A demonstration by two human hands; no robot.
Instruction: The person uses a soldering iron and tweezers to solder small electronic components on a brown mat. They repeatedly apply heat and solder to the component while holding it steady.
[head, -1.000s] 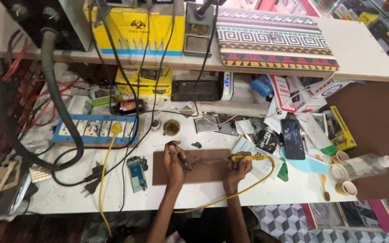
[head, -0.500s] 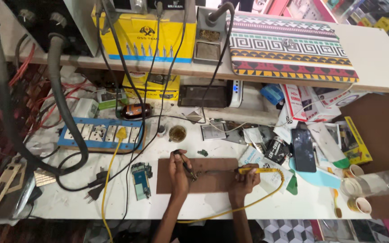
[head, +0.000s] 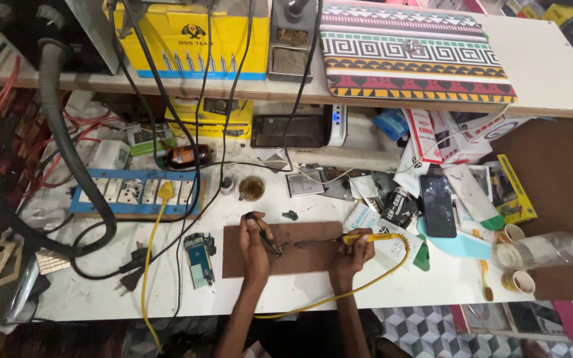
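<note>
Left hand point(head: 254, 244) fingers closed around tweezers point(head: 264, 236), tips down on the brown board point(head: 306, 262) mid-surface. Right hand point(head: 353, 250) grips a yellow-handled soldering iron point(head: 346, 239), tip pointing left toward the tweezers' end. Bare circuit board point(head: 197, 259) lies just left of the brown board.

The brown board point(head: 300, 250) looks like matt wood or fibreboard, lying on a white, scuffed and stained surface point(head: 399, 292). The soldering iron point(head: 359, 238) has a yellow plastic handle and dull metal shaft. The phone point(head: 438, 204) nearby is glossy black; the hose point(head: 67, 159) is ribbed grey plastic.
</note>
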